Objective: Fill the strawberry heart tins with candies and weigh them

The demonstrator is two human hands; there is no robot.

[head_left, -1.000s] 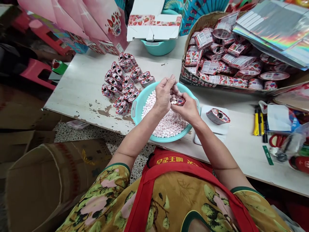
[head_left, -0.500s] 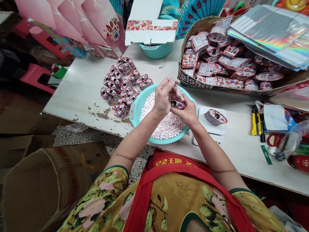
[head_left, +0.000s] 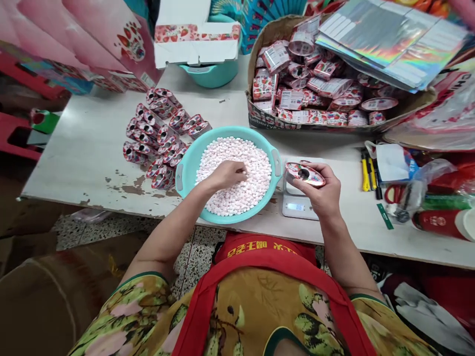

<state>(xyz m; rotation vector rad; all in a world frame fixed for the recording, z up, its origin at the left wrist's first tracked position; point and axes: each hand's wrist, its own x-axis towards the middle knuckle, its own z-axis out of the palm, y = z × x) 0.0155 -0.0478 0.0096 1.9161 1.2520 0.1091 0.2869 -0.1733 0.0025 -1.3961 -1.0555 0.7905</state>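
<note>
My left hand (head_left: 226,174) reaches down into a teal basin (head_left: 185,168) full of small pink and white candies (head_left: 241,153), its fingers curled into the pile. To the right, my right hand (head_left: 323,194) grips a strawberry-printed candy tin (head_left: 305,174) with a round hole in its top. It holds the tin just above a small white digital scale (head_left: 297,206) beside the basin. Whether the tin touches the scale I cannot tell.
Several matching tins (head_left: 156,128) lie in rows left of the basin. A cardboard box (head_left: 260,111) of packets stands behind, under holographic sheets (head_left: 386,39). A second teal basin (head_left: 211,74) carries a flat carton (head_left: 196,42). Yellow cutters (head_left: 365,170), scissors (head_left: 393,195) and a red bottle (head_left: 438,222) lie at the right.
My hands have parted: the left dropped from the tin into the candies, the right carried the tin over to the scale. The view swung right.
</note>
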